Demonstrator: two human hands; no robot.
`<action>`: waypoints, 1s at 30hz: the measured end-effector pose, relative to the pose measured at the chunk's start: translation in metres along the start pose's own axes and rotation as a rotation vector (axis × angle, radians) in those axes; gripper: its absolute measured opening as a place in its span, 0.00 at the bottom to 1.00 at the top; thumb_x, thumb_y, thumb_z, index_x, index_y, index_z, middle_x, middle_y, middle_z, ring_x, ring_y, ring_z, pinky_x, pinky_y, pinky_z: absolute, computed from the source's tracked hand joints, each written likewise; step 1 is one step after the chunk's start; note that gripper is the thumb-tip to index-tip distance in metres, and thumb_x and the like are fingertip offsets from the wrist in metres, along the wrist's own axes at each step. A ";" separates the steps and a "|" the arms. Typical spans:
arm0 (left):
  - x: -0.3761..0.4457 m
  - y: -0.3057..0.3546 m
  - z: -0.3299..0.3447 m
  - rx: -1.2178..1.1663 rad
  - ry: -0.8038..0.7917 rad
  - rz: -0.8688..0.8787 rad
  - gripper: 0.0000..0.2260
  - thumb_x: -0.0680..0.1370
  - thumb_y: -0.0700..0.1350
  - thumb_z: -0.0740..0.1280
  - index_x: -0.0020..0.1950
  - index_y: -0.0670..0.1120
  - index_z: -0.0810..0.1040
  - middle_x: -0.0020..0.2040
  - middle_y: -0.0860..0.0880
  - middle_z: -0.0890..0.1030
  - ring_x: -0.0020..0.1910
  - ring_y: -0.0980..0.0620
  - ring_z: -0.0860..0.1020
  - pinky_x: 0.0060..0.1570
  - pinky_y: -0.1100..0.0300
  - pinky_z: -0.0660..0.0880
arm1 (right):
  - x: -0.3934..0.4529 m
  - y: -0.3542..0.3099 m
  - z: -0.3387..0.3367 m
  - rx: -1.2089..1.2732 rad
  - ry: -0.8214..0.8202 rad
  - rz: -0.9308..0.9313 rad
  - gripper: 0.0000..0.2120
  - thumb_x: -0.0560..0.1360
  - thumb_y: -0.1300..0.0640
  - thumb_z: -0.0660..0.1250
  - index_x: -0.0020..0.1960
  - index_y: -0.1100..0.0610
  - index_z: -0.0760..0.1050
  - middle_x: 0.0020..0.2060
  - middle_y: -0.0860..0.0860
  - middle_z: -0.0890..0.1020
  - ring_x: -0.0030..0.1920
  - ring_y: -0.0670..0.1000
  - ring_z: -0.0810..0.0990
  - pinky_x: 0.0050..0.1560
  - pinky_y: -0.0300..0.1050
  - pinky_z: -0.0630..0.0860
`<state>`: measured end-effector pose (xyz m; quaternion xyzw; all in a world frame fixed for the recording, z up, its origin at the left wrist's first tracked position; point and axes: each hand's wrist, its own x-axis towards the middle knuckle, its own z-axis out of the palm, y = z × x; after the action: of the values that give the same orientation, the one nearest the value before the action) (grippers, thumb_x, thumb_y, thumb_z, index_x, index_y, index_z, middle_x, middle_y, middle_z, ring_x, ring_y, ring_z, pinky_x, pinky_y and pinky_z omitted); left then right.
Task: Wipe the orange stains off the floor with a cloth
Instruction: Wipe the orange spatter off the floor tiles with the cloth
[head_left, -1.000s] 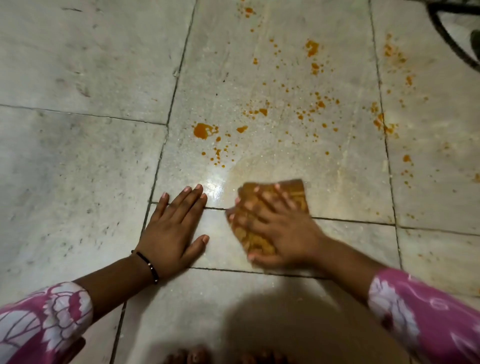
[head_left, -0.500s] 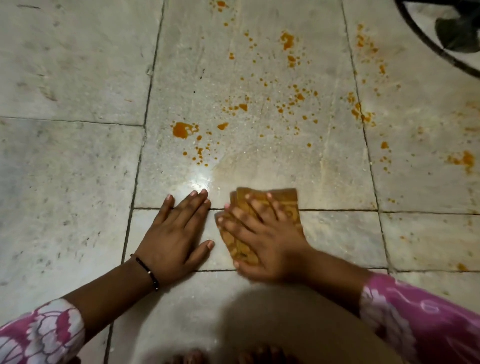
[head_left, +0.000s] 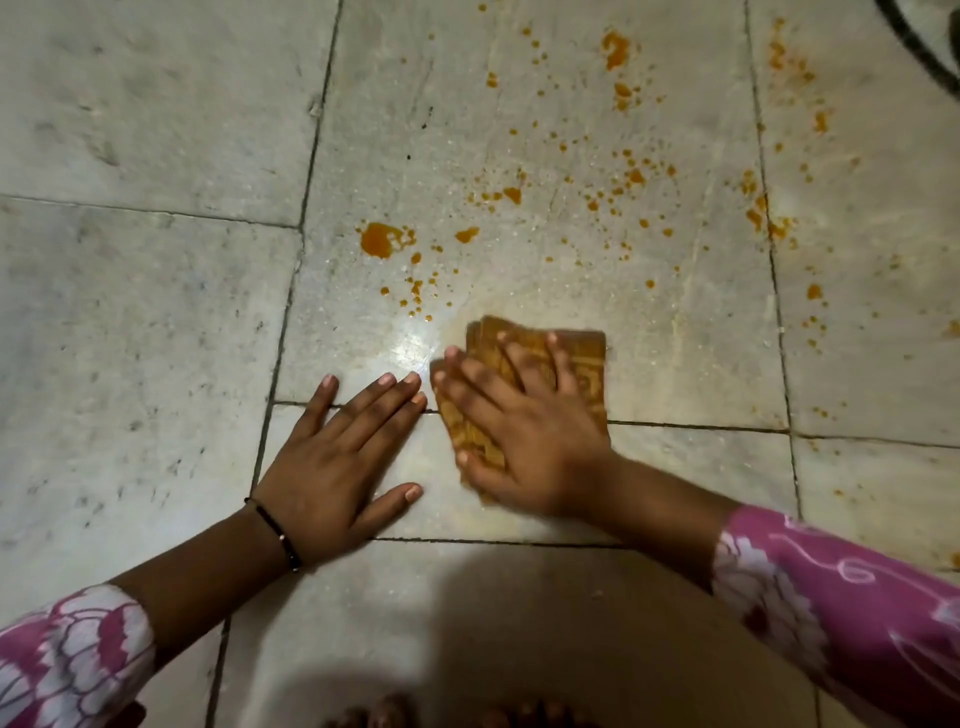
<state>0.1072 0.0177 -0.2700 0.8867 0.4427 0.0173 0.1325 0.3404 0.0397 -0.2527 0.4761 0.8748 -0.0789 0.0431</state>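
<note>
Pressing down with straight, spread fingers, your right hand (head_left: 524, 431) lies flat on top of the cloth (head_left: 582, 358), which is a folded, orange-brown piece lying on the floor (head_left: 130, 322) across a grout line between two tiles. Nothing is curled round the cloth; the palm and fingers simply bear on it, and the hand looks slightly blurred. Your left hand (head_left: 337, 457) is just beside it, also flat and relaxed on the bare tile, fingers straight and splayed, holding nothing; its fingertips come close to the cloth's left edge but you cannot tell whether they touch. A thin dark bracelet (head_left: 278, 535) circles that wrist, and both forearms end in pink sleeves (head_left: 841, 613) with a white floral print.

Beyond the cloth, the orange stains (head_left: 379, 240) are scattered over the pale stone tiles: one larger blot up and to the left of the cloth, with many small drops spread toward the far right. A bright glare sits on the tile just left of the cloth. Toes (head_left: 384, 714) show dimly at the bottom edge, in shadow.
</note>
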 end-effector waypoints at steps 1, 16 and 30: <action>0.000 0.000 0.000 0.001 -0.005 -0.001 0.31 0.77 0.61 0.53 0.75 0.45 0.61 0.76 0.47 0.59 0.75 0.51 0.56 0.71 0.39 0.54 | 0.016 0.011 -0.003 0.010 -0.016 0.051 0.35 0.72 0.35 0.48 0.76 0.47 0.56 0.76 0.48 0.59 0.75 0.61 0.53 0.69 0.68 0.41; 0.001 0.000 0.001 0.006 -0.003 -0.003 0.31 0.77 0.61 0.54 0.75 0.45 0.61 0.76 0.47 0.59 0.76 0.50 0.56 0.70 0.38 0.55 | 0.021 0.014 0.002 0.027 0.010 0.057 0.34 0.72 0.34 0.49 0.76 0.44 0.55 0.77 0.47 0.56 0.75 0.59 0.50 0.68 0.71 0.38; -0.001 0.002 0.004 -0.020 0.000 -0.024 0.31 0.77 0.61 0.53 0.76 0.46 0.60 0.77 0.49 0.57 0.76 0.52 0.54 0.71 0.40 0.52 | -0.118 0.023 0.012 -0.013 -0.066 0.045 0.33 0.73 0.31 0.53 0.73 0.46 0.63 0.70 0.52 0.70 0.69 0.61 0.63 0.65 0.69 0.55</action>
<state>0.1086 0.0153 -0.2729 0.8800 0.4530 0.0202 0.1417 0.4232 -0.0473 -0.2486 0.4923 0.8625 -0.0881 0.0766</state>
